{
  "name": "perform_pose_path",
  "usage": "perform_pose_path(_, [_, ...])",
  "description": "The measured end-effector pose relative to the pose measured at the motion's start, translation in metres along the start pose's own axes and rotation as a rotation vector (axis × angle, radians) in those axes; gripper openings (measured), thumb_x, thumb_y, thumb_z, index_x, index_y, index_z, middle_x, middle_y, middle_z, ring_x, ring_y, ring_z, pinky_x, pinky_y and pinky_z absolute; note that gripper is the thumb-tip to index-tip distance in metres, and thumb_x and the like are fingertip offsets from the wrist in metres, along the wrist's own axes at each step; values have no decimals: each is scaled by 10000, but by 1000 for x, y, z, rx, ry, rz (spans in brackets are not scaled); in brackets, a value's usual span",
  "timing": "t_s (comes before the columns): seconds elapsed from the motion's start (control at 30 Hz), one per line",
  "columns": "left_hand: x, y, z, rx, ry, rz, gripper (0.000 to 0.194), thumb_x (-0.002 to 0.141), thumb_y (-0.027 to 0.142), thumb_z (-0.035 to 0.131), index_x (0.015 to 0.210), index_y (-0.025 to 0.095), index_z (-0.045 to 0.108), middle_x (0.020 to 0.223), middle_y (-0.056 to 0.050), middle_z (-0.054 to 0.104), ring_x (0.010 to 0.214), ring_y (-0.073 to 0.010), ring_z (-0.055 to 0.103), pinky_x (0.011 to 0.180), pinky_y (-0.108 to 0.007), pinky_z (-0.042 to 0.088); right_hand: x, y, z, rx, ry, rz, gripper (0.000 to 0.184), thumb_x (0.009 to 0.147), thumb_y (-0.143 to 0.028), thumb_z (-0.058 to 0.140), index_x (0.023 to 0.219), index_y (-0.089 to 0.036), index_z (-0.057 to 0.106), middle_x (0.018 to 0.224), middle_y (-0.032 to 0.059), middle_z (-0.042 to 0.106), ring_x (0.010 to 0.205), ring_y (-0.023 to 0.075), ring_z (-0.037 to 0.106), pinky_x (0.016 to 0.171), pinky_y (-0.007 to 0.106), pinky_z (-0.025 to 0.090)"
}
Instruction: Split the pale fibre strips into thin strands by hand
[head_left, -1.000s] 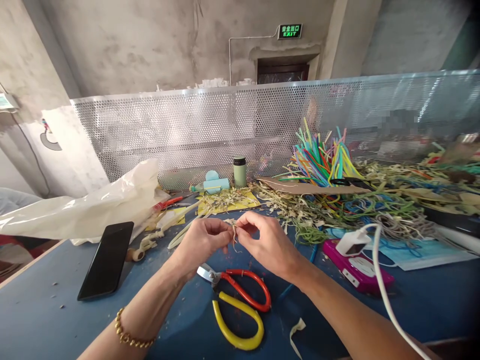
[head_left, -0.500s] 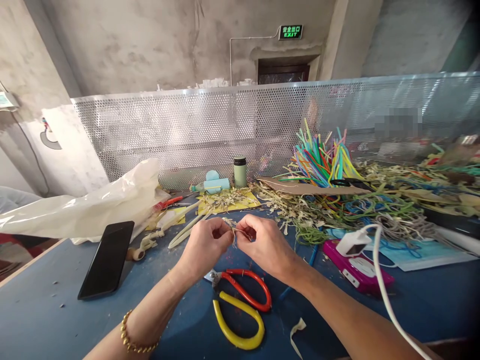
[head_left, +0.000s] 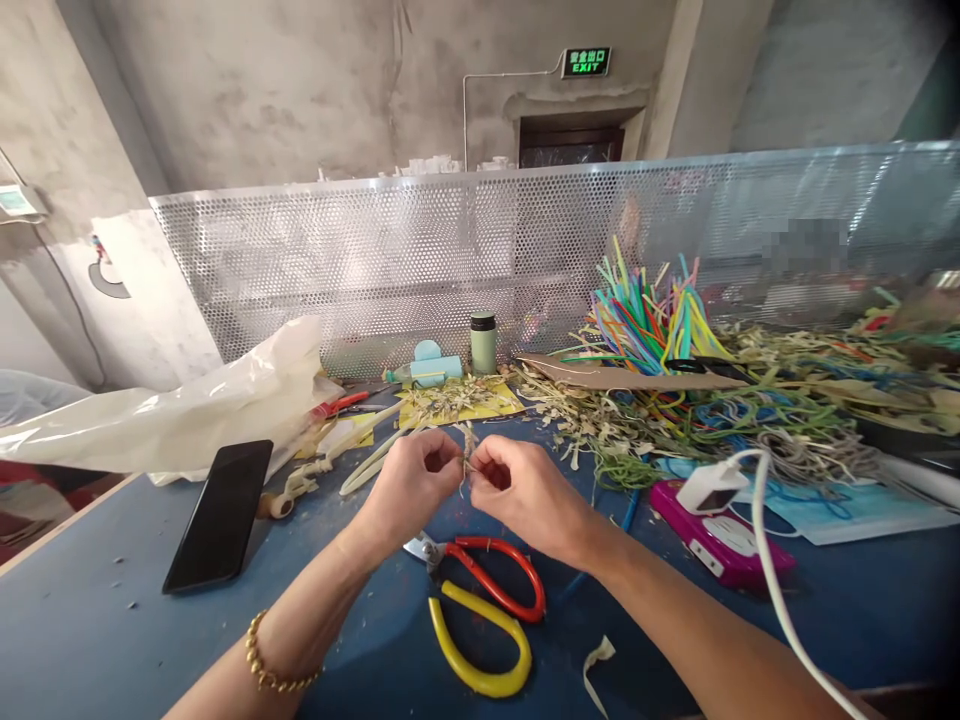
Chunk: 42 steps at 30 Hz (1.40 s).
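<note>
My left hand (head_left: 417,480) and my right hand (head_left: 525,492) meet above the middle of the table, fingertips pinched close together. Between them is a thin pale strand of plant fibre (head_left: 466,440), knotted or twisted, with its short ends poking up and down; the fingers hide much of it. Just below the hands lies a pair of scissors (head_left: 491,610) with one red and one yellow handle, its blades partly under my left wrist. A pale scrap strip (head_left: 598,668) rests near my right forearm.
A black phone (head_left: 219,515) and cream plastic sheeting (head_left: 202,400) are at left. Behind stand a green cup (head_left: 484,345) and a perforated metal screen (head_left: 360,270). Dried fibre and cords (head_left: 780,420), colourful pipe cleaners (head_left: 645,310) and a magenta power strip (head_left: 716,545) with white cable lie right.
Both pinching hands have shifted slightly and the strand now stands more upright above the fingertips. The view has moved a little; the other things lie as before.
</note>
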<state>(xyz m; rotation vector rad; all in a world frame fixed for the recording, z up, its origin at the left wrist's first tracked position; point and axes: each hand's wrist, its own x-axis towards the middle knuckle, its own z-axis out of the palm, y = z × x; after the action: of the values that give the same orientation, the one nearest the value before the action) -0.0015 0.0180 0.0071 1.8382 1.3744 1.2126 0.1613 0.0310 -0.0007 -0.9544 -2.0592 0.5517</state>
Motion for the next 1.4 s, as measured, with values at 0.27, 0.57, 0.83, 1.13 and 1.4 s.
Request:
perform_pose_path(0.27, [4,-3,-16,-528,-236,-169,121,705,222,629,741,112,662,626,-32,606,565,-109,503,556,-252,356,6,4,-15,63,-63,73,138,828,-258,551,735,-165,593,628,-28,553,573,95,450,516,222,344])
perform_pose_path(0.57, [2,-3,-4,-318,-103,-103,115,711,239,670,731,128,651,568,-4,591,521,-105,491,539,-253,393,7,-2,-9,394,34,192,69,745,-224,581,717,-162,591,615,-9,590,559,104,498,526,236,389])
perform_pose_path(0.83, [0,0,-4,-38,-31,-25,68,716,197,578,674,158,613,563,7,580,549,-121,495,519,-254,364,4,-9,0,649,90,311,39,687,-195,561,717,-189,536,476,-45,562,378,89,469,391,215,367])
perform_pose_path(1.13, [2,4,-10,-557,-87,-131,37,669,152,596,704,143,604,583,-15,632,506,-114,548,517,-241,405,1,-2,1,410,18,149,56,800,-205,554,775,-202,504,532,-77,489,405,62,393,393,203,318])
perform_pose_path(1.4, [2,4,-15,-810,-267,-282,61,704,166,628,756,134,634,546,0,592,386,-85,476,395,-215,357,-1,0,-1,53,182,-133,45,881,-219,494,843,-199,508,552,-73,423,491,89,368,497,237,331])
